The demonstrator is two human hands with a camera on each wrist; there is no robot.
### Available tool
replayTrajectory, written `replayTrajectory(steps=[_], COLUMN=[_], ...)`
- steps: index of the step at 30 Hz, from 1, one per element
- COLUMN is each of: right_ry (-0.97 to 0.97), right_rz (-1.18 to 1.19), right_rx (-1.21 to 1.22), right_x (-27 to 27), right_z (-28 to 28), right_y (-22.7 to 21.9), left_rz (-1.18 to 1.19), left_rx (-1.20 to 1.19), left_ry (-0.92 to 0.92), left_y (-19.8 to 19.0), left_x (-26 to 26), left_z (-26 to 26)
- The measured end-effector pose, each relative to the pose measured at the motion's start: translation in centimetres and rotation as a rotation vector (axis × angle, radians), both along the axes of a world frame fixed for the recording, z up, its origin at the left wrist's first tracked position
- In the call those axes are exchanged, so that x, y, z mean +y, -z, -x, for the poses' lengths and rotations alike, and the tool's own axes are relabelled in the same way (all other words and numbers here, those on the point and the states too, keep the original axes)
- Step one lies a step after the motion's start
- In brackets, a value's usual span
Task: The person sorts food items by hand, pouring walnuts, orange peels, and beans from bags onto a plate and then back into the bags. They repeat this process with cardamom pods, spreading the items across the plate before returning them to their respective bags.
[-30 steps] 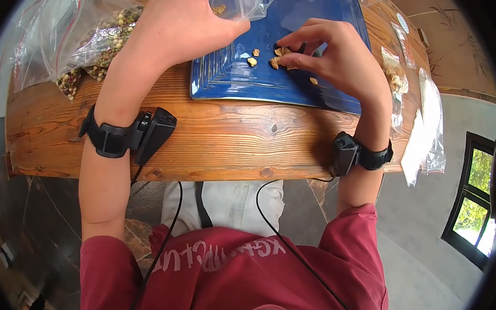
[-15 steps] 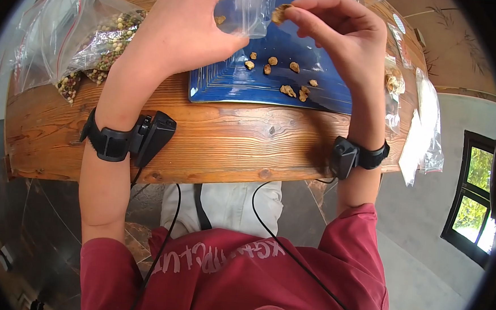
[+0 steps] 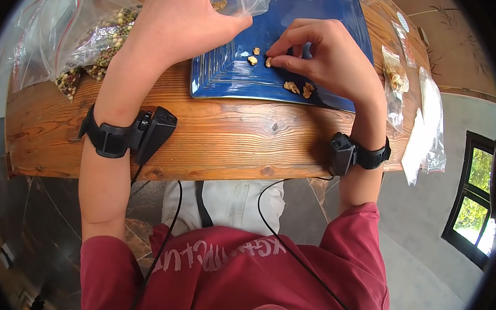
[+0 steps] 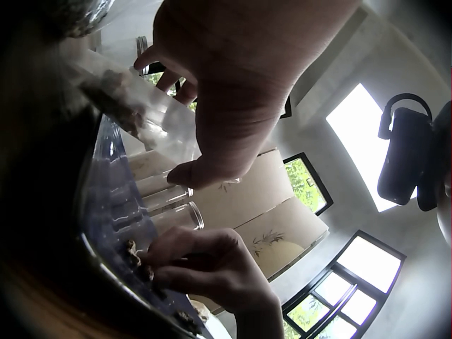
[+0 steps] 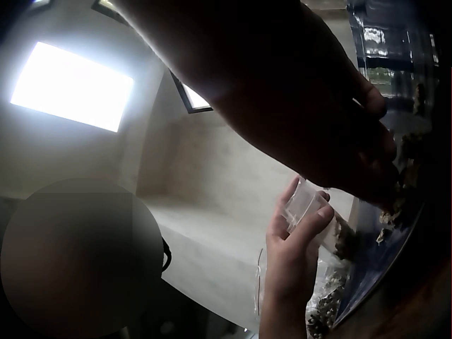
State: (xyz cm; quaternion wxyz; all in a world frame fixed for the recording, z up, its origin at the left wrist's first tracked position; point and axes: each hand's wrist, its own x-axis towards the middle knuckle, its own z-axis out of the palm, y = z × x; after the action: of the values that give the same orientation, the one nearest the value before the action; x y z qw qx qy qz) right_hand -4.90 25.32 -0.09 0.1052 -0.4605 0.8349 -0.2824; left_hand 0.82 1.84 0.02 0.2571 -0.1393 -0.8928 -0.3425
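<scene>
My left hand grips a clear zip bag by its upper part, its mouth tipped toward the blue plate. Brown dried pieces lie inside the bag. Low over the plate, my right hand pinches at a small dried piece with thumb and forefinger. Two more small pieces lie just left of those fingertips. Nearer the plate's front edge are two larger wrinkled pieces. Part of the plate is hidden beneath my right hand.
At the left, a large clear bag of mixed beans stands on the wooden table. Small bags with dried pieces and a white packet line the right side. Cables run from both wrist cameras.
Half a second ago my right hand held a dried piece up by the bag's mouth. It has since come down to the plate without that piece. My left hand keeps its hold on the bag.
</scene>
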Motion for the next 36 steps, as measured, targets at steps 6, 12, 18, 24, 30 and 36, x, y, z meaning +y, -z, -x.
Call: replayTrajectory(steps=[6,12,18,24,30,36], right_ry=[0.011,0.168,0.185,0.344,0.035,0.053], right_rz=[0.027,0.414,0.477,0.333,0.057,0.121], right_rx=[0.087,-0.090,0.105,0.105,0.165,0.226], right_x=[0.0,-0.8,-1.8,-1.3,-1.8,-1.8], right_z=[0.0,-1.1,-1.1,-0.9,-1.1,-0.8], right_y=[-1.3,-2.3,-1.1,-0.4,-0.5,0.0], left_rz=[-0.013,0.154,0.125,0.026,-0.006,0.074], left_rx=[-0.126,-0.166,-0.187,-0.231,-0.146,-0.105], left_ry=[0.013,0.054,0.086,0.003,-0.097,-0.024], left_y=[-1.4,-1.2,-1.3,-1.0,-1.1,-1.5], left_x=[0.4,0.1,0.4,0.2,0.4,0.9], left_z=[-0.8,-1.2,-1.3,-0.7,-0.6,-1.6])
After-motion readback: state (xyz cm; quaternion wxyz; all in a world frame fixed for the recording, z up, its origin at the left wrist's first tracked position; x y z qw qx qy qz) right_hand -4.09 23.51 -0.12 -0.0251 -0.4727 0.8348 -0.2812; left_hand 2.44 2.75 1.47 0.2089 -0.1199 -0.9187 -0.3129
